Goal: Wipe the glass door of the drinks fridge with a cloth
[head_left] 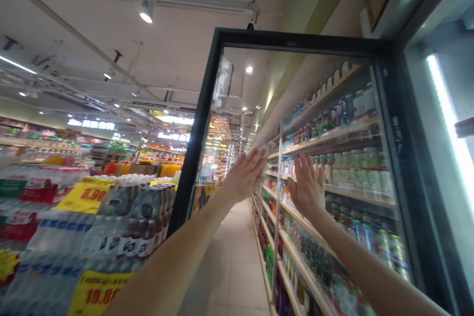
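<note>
An open glass door (296, 45) with a black frame stands before me, swung out from the cooler on the right. My left hand (244, 175) reaches to the middle of the pane, its fingers stretched over a pale crumpled cloth (267, 149) at the glass. Motion smears the cloth and the fingertips, so its edges are unclear. Just right of it, my right hand (308, 187) is raised flat towards the pane, fingers apart and nothing in it. Whether that palm touches the glass I cannot tell.
Shelves of bottles (355, 158) show in the pane. Stacked bottle packs (122, 234) with yellow price signs (85, 194) stand on the left, close to the door's outer edge. A tiled floor (222, 266) runs along below. A bright light strip (450, 118) is inside the cooler.
</note>
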Available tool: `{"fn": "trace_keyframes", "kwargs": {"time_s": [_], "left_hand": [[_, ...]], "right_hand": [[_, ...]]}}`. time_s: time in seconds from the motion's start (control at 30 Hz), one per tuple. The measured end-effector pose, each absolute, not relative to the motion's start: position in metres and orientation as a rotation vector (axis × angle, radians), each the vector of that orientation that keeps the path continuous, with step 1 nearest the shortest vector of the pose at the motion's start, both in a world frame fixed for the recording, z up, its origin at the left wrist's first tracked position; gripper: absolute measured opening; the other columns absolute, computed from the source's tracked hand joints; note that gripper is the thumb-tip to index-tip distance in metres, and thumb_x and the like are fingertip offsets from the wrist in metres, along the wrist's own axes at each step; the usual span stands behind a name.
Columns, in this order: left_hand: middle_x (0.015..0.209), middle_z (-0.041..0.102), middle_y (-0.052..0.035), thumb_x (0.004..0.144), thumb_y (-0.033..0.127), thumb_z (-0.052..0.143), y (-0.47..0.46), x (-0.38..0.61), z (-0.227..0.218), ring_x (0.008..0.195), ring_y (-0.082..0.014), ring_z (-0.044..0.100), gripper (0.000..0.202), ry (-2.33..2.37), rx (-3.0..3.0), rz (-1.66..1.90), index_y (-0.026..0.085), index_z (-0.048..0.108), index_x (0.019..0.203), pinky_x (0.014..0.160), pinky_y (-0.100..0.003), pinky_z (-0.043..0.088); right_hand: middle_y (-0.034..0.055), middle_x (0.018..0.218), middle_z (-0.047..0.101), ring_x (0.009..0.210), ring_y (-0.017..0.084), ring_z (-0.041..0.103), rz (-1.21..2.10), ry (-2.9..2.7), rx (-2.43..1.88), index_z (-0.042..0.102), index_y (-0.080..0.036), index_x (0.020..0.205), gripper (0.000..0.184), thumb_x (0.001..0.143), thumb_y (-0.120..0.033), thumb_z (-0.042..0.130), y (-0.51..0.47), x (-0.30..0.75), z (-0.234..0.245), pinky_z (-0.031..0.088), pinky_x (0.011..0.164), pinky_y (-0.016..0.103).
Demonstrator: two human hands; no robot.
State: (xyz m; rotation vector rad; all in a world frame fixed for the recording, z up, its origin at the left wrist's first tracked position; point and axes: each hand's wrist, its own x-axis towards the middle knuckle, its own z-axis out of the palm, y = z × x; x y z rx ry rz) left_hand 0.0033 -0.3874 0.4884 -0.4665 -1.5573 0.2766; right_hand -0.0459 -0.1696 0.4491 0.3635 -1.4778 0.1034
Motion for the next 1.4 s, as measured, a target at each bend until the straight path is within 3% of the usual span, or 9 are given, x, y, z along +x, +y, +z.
{"fn": "trace_keyframes", "kwargs": {"time_s": [0.13,0.3,0.4,0.57,0.7,0.87,1.07,1.23,1.4], "left_hand": [[0.145,0.033,-0.0212,0.089,0.029,0.036,-0.399,0.01,0.452,0.139,-0.0296,0.022,0.054,-1.403,-0.07,0.016,0.01,0.029,0.139,0.108,-0.052,0.031],[0.143,0.041,-0.0099,0.089,0.028,0.036,-0.397,0.014,0.425,0.136,-0.0221,0.031,0.052,-1.534,-0.444,0.31,0.021,0.029,0.141,0.108,-0.041,0.035],[0.144,0.036,-0.0174,0.088,0.027,0.039,-0.401,0.014,0.438,0.138,-0.0304,0.025,0.052,-1.433,-0.131,0.057,0.013,0.033,0.138,0.108,-0.052,0.032],[0.145,0.036,-0.0112,0.089,0.028,0.038,-0.391,0.013,0.467,0.138,-0.0248,0.024,0.05,-1.525,-0.456,0.267,0.018,0.035,0.137,0.109,-0.045,0.032],[0.146,0.032,-0.0168,0.089,0.027,0.035,-0.362,0.005,0.49,0.139,-0.0287,0.019,0.05,-1.467,-0.324,0.062,0.011,0.034,0.136,0.11,-0.052,0.029],[0.148,0.031,-0.0132,0.088,0.027,0.031,-0.338,-0.004,0.494,0.138,-0.0213,0.024,0.061,-1.495,-0.651,0.057,0.012,0.013,0.144,0.111,-0.038,0.032],[0.147,0.026,-0.0252,0.084,0.051,0.043,-0.366,0.002,0.472,0.139,-0.0323,0.019,0.083,-1.433,-0.402,0.085,0.003,0.01,0.144,0.11,-0.053,0.022],[0.147,0.028,-0.0233,0.083,0.062,0.04,-0.364,0.006,0.466,0.139,-0.0339,0.017,0.083,-1.475,-0.278,0.147,0.005,0.022,0.142,0.11,-0.053,0.018],[0.148,0.025,-0.0224,0.086,0.059,0.038,-0.357,0.012,0.463,0.14,-0.0317,0.013,0.079,-1.51,-0.229,0.211,0.003,0.026,0.14,0.112,-0.049,0.017]], "right_hand": [[0.0138,0.148,0.031,0.139,0.028,0.024,0.14,-1.482,0.376,0.025,-0.016,0.144,0.057,0.089,-0.032,0.034,-0.17,-0.045,0.449,0.021,0.11,0.056],[0.0121,0.149,0.031,0.139,0.027,0.024,0.164,-1.483,0.403,0.022,-0.02,0.145,0.058,0.089,-0.032,0.034,-0.17,-0.046,0.447,0.02,0.111,0.055],[0.013,0.149,0.031,0.139,0.027,0.023,0.177,-1.485,0.402,0.024,-0.018,0.145,0.058,0.089,-0.032,0.035,-0.171,-0.046,0.447,0.021,0.11,0.056],[0.0129,0.147,0.035,0.139,0.026,0.024,0.187,-1.483,0.416,0.027,-0.018,0.143,0.056,0.089,-0.031,0.034,-0.167,-0.046,0.444,0.021,0.111,0.055],[0.0119,0.146,0.036,0.138,0.025,0.027,0.246,-1.422,0.566,0.026,-0.022,0.143,0.054,0.089,-0.026,0.033,-0.167,-0.04,0.448,0.022,0.111,0.055],[0.0124,0.146,0.036,0.136,0.019,0.031,0.374,-1.341,0.974,0.025,-0.017,0.144,0.054,0.091,-0.027,0.029,-0.201,-0.021,0.473,0.035,0.108,0.041],[0.0087,0.138,0.046,0.128,0.024,0.04,0.366,-1.469,0.646,0.046,-0.024,0.131,0.043,0.091,-0.036,0.038,-0.239,0.002,0.503,0.024,0.109,0.052],[0.0097,0.138,0.047,0.13,0.026,0.037,0.268,-1.436,0.522,0.059,-0.023,0.114,0.032,0.086,-0.03,0.047,-0.164,-0.021,0.501,0.028,0.106,0.052],[0.0173,0.137,0.045,0.131,0.029,0.036,0.597,-1.252,0.23,0.057,-0.012,0.115,0.04,0.082,-0.025,0.037,-0.064,-0.063,0.489,0.034,0.103,0.054]]}}
